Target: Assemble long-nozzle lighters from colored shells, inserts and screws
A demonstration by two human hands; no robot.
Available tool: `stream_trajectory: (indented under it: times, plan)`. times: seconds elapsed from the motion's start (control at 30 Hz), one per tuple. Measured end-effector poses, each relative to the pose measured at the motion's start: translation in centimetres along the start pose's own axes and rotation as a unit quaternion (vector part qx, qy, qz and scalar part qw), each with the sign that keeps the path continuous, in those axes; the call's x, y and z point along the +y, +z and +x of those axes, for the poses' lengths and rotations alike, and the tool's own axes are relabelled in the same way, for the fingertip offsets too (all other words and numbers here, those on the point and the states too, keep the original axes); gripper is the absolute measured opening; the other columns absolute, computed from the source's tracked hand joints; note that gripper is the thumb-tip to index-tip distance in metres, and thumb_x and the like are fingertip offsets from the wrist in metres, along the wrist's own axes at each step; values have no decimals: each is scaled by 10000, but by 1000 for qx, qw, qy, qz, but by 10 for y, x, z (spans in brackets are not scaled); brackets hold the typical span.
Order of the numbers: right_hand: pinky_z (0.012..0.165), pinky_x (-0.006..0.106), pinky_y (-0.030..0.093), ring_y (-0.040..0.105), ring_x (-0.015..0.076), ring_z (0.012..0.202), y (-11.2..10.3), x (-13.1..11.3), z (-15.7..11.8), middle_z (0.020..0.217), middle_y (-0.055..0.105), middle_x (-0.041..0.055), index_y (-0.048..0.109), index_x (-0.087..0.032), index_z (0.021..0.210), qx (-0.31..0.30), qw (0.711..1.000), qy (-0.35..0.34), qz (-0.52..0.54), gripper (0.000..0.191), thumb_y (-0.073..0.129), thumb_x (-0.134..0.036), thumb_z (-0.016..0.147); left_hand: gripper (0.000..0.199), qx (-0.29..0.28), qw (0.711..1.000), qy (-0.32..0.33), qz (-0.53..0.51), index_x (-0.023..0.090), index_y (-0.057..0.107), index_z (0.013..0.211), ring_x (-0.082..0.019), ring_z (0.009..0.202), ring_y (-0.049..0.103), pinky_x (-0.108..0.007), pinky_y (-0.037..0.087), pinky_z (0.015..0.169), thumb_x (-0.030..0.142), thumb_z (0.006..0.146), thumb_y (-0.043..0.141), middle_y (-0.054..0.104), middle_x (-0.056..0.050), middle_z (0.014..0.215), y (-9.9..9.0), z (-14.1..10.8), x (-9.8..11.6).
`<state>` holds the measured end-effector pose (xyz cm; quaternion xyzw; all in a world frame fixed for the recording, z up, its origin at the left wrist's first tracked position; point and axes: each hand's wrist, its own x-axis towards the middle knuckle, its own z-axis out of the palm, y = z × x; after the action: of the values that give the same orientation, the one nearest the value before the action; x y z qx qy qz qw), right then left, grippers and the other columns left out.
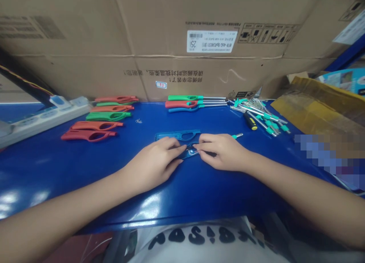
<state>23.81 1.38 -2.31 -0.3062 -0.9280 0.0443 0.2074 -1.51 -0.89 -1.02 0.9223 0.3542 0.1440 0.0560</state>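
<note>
My left hand [156, 160] is closed, its thumb and fingertips pinching the near blue lighter casing half [186, 154] just above the table. Inside that half a thin pale wire and a small dark part show near the fingertips. My right hand [224, 151] is closed too, its fingertips pressed together at the casing's other end; what they pinch is too small to make out. Just behind lies another blue casing half [178, 135]. Past my right knuckles pokes a metal lighter tube [238, 135] with a teal collar; its other end is hidden.
Red, orange and green lighter casings [88, 135] lie at left beside a white power strip [54, 116]. Several assembled lighters [196, 103] rest at the back. Right of them are piled metal tubes [265, 116] and a yellow-black screwdriver [250, 121]. A cardboard box [108, 69] stands behind.
</note>
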Motion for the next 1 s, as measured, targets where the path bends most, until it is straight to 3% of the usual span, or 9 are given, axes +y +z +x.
stream_trajectory:
  times: [0.17, 0.4, 0.73, 1.0]
  plan:
    - [673, 260, 457, 646, 142, 774, -4, 4, 2, 953, 695, 47, 761, -178, 1060, -5, 998, 8, 63, 232, 553, -195, 956, 382, -16, 1000, -6, -5, 190, 616, 1350, -278, 1082, 631, -452, 569, 924, 186, 977, 535, 658, -120, 1183, -4, 0, 4]
    - [602, 223, 423, 536, 95, 646, -14, 11, 7, 850, 655, 23, 699, -163, 874, -13, 988, 18, 150, 99, 624, -100, 892, 368, -38, 999, 0, -21, 262, 627, 1325, -254, 1119, 586, -444, 535, 970, 168, 996, 491, 624, -84, 1255, -4, -2, 6]
    - [771, 277, 491, 642, 162, 852, -18, 14, 5, 940, 688, 55, 691, -168, 916, -50, 990, 9, 130, 92, 609, -136, 941, 423, -36, 995, 40, 80, 264, 650, 1348, -283, 1098, 576, -465, 562, 925, 125, 976, 502, 628, -114, 1232, -4, -4, 11]
    - [799, 291, 501, 647, 173, 897, -19, 17, 4, 986, 676, 58, 692, -171, 961, -68, 991, 5, 119, 129, 564, -166, 972, 422, -26, 990, 53, 124, 244, 661, 1332, -293, 1083, 577, -455, 570, 882, 117, 944, 553, 620, -121, 1256, -4, -5, 15]
